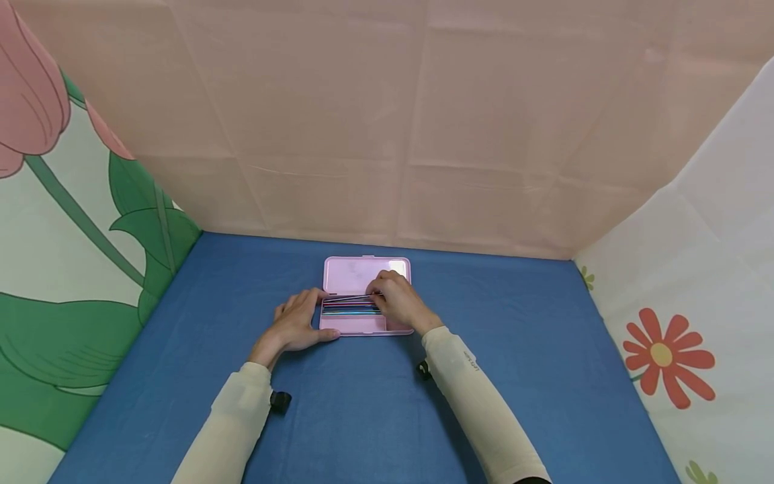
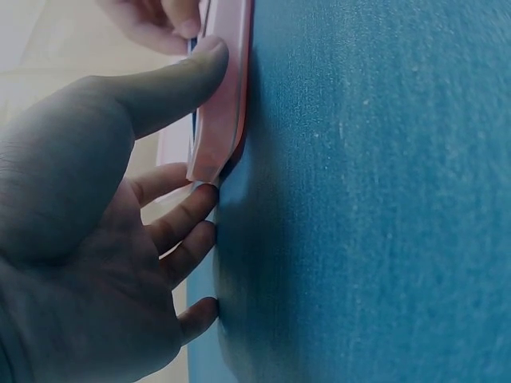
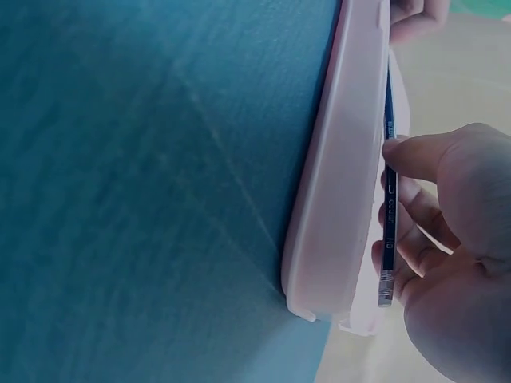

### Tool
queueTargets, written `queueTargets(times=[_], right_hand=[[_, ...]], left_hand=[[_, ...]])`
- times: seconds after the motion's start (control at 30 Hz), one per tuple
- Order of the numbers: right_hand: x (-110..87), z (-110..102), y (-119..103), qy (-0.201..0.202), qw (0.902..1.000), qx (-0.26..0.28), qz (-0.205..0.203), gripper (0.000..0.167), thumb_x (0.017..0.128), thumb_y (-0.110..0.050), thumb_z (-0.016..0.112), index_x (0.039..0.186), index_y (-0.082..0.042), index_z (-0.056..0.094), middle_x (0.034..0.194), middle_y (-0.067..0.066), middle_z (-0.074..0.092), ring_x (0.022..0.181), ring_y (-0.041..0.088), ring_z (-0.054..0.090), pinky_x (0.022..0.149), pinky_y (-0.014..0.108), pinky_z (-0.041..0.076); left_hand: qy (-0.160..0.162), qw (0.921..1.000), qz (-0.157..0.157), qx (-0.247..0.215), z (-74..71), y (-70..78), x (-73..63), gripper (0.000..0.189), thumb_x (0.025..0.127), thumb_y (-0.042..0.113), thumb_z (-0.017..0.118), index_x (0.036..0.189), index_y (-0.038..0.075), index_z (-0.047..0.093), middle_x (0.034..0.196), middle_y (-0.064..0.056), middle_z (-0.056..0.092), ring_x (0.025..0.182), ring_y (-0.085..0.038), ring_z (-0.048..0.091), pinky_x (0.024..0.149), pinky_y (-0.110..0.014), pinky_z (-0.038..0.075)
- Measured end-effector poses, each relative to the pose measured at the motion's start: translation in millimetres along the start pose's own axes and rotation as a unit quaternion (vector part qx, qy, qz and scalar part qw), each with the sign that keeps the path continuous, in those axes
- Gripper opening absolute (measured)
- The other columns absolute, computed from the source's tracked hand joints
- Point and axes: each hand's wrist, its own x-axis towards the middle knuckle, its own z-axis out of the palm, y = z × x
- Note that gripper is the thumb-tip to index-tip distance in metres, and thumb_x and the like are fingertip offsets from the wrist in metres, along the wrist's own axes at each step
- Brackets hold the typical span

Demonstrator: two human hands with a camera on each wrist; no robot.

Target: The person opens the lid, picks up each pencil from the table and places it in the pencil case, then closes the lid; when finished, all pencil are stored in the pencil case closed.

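Note:
A pink pencil case (image 1: pixel 361 325) lies opened on the blue cloth, its lid tipped back toward the wall. Several dark and coloured pencils (image 1: pixel 346 308) lie side by side in its long compartment. My left hand (image 1: pixel 296 324) holds the case's left end, thumb on the front edge and a finger at the back corner, the other fingers spread beside it. Over the right part of the case, my right hand (image 1: pixel 396 299) pinches a dark pencil (image 3: pixel 390 215) between thumb and fingers. The pencil's eraser end points right, level with the case rim.
Blue cloth (image 1: pixel 363 417) covers the table around the case. A plain beige sheet (image 1: pixel 387 134) stands behind, with flower-printed sheets (image 1: pixel 695 269) at both sides. Dark wrist cameras (image 1: pixel 280 402) sit under both cream sleeves (image 1: pixel 484 410).

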Motion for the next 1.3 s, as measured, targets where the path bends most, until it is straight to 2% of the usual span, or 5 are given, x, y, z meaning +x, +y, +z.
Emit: queueTargets(times=[0.33, 0.57, 0.9, 1.07, 1.3], right_hand=[[-1.9, 1, 5, 0.005, 0.9998, 0.018, -0.001, 0.012, 0.106, -0.006, 0.077, 0.114, -0.006, 0.086, 0.108, 0.009, 0.079, 0.104, 0.025, 0.071, 0.097, 0.042, 0.062], [-8.4, -12, 13, 0.039, 0.9967, 0.070, 0.008, 0.017, 0.106, -0.006, 0.073, 0.118, -0.002, 0.084, 0.112, 0.013, 0.078, 0.106, 0.029, 0.071, 0.097, 0.048, 0.062], [-20.2, -33, 41, 0.117, 0.9796, 0.132, 0.096, 0.033, 0.108, -0.012, 0.072, 0.139, 0.002, 0.074, 0.138, 0.021, 0.076, 0.130, 0.040, 0.072, 0.113, 0.059, 0.058], [-23.7, -35, 54, 0.106, 0.9726, 0.148, 0.144, 0.043, 0.109, -0.016, 0.072, 0.149, 0.000, 0.067, 0.147, 0.022, 0.071, 0.137, 0.042, 0.069, 0.116, 0.060, 0.057], [-20.4, -39, 63, 0.065, 0.9682, 0.165, 0.177, 0.056, 0.109, -0.021, 0.070, 0.160, -0.001, 0.057, 0.161, 0.024, 0.062, 0.146, 0.045, 0.065, 0.121, 0.062, 0.054]], left_hand=[[0.010, 0.9999, 0.003, -0.012, 7.9, -10.6, 9.0, 0.085, 0.093, 0.046, 0.091, 0.158, 0.012, 0.048, 0.171, -0.026, 0.046, 0.158, -0.054, 0.035, 0.127, -0.080, 0.016], [0.006, 1.0000, -0.005, -0.005, 9.1, -10.8, 9.8, 0.085, 0.094, 0.044, 0.090, 0.159, 0.010, 0.047, 0.171, -0.026, 0.045, 0.157, -0.053, 0.035, 0.127, -0.080, 0.015], [0.008, 1.0000, 0.001, -0.004, 5.3, -6.7, 6.5, 0.087, 0.094, 0.046, 0.089, 0.160, 0.010, 0.046, 0.173, -0.027, 0.043, 0.158, -0.055, 0.033, 0.128, -0.081, 0.013], [0.004, 1.0000, -0.004, 0.000, 2.7, -1.5, 2.5, 0.086, 0.095, 0.046, 0.089, 0.159, 0.008, 0.047, 0.171, -0.028, 0.044, 0.157, -0.055, 0.034, 0.128, -0.081, 0.013], [0.004, 1.0000, 0.000, 0.000, 0.2, 3.1, -1.6, 0.087, 0.094, 0.049, 0.090, 0.158, 0.008, 0.048, 0.169, -0.030, 0.045, 0.156, -0.056, 0.034, 0.127, -0.081, 0.016]])
